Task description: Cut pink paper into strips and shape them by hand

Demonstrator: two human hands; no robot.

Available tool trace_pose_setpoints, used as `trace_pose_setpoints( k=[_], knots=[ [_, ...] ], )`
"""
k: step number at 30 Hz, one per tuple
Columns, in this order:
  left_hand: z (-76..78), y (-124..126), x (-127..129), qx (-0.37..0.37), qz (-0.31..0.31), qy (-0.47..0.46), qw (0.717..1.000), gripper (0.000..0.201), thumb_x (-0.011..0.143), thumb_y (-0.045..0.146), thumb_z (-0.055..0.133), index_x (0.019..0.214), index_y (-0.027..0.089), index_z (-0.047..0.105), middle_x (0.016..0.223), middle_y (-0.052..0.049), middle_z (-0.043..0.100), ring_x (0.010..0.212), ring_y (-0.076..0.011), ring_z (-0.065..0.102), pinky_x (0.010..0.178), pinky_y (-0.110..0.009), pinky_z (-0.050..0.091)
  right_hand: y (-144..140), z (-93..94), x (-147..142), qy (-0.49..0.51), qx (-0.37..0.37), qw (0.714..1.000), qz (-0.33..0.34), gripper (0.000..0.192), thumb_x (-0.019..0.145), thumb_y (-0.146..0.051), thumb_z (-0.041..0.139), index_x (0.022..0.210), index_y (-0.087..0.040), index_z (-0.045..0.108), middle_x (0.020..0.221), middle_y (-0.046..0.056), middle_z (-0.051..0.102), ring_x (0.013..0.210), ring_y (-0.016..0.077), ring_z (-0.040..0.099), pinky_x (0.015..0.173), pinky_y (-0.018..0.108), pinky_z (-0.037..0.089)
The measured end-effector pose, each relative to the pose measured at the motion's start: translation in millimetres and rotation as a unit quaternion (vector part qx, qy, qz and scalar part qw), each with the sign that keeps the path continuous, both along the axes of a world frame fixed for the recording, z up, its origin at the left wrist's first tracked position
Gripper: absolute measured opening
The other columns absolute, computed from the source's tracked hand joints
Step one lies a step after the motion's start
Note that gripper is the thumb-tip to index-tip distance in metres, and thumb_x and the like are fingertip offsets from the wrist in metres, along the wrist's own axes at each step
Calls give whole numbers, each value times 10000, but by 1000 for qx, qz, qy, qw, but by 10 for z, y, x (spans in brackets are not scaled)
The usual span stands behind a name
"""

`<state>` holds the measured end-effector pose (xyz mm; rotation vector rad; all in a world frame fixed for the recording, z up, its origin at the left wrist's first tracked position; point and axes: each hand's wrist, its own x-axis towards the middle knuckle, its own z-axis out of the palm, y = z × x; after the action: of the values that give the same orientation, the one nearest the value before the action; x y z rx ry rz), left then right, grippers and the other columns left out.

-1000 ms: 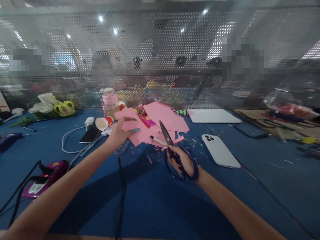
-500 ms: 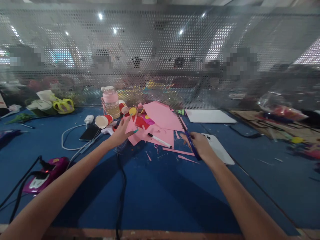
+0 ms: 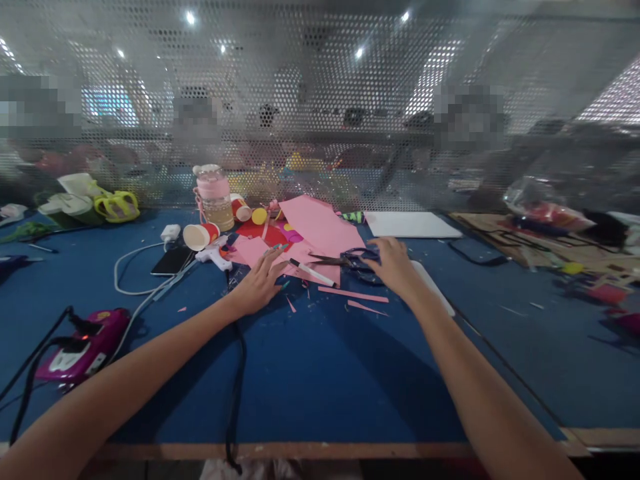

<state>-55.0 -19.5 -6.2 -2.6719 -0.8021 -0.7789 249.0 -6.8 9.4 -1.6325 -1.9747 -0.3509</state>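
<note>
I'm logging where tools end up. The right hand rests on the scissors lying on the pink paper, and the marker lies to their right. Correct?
Not quite. The head view shows the marker left of the scissors, between them and the left hand. The right hand does rest on the scissors, on the pink paper.

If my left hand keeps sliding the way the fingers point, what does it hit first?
Probably the pink paper: the left hand points up and right, its fingers already at the sheet's edge. The white marker lies slightly right of that line.
</note>
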Motion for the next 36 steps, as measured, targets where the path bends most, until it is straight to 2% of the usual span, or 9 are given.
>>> trace_pose_setpoints(
  k=[2,5,8,12,15,22,28,33,36],
  knots=[
    [-4,6,-10,0,2,-18,1000,362,846,149,402,1200,101,342,1281,-235,368,1285,-303,275,978,-517,357,-115,63,-18,17,-22,999,34,255,796,-448,505,800,-194,513,867,108,549,877,268,518,711,358,417],
    [0,19,-21,12,4,-26,1000,344,850,149,398,1185,87,349,1234,-230,401,1251,-298,321,958,-501,384,-286,118,-136,-38,-142,982,115,361,700,-557,575,719,-210,478,792,60,534,769,231,527,645,315,428],
    [-1,19,-21,12,-1,-21,1000,345,851,158,402,1184,86,349,1203,-216,427,1225,-293,354,949,-489,399,-351,34,-262,-108,-207,964,128,405,656,-570,614,783,-198,514,861,76,541,782,237,550,618,302,438],
    [-34,15,-25,-3,-4,-27,1000,349,844,151,403,1182,83,353,1189,-214,446,1206,-290,379,944,-488,403,-320,-181,-347,-208,-137,964,95,366,787,-494,510,866,-142,570,933,161,561,859,285,563,652,344,447],
    [-74,15,-34,-11,-3,-24,1000,325,837,144,410,1156,91,373,1172,-203,464,1185,-280,406,940,-479,409,-301,-277,-365,-218,-110,963,117,354,870,-437,386,851,-154,597,866,136,590,821,259,573,641,344,455],
    [-76,-17,-47,-47,2,-2,999,296,821,132,432,1114,101,409,1139,-174,501,1144,-258,442,945,-445,412,-345,-209,-471,-73,-171,948,257,299,901,-245,316,753,-209,574,764,69,618,756,198,593,704,319,465],
    [-56,-64,-32,-91,61,12,994,327,824,154,424,1149,119,428,1173,-155,517,1142,-251,457,954,-432,399,-416,-162,-606,1,-185,962,203,297,853,-383,331,603,-237,398,615,41,567,581,194,564,548,293,421],
    [-28,-97,-6,-147,258,-12,955,595,809,388,473,1285,56,342,1345,-250,364,1265,-413,278,967,-619,246,-461,-166,-686,67,-180,964,184,307,805,-404,361,559,-244,270,450,-30,405,400,147,433,432,255,305],
    [0,-111,-18,-201,262,16,944,697,800,449,463,1342,55,267,1376,-247,320,1277,-427,234,975,-627,207,-498,-153,-759,204,-156,951,171,346,776,-472,418,561,-244,272,427,-58,352,366,125,389,407,247,294]
  ],
)
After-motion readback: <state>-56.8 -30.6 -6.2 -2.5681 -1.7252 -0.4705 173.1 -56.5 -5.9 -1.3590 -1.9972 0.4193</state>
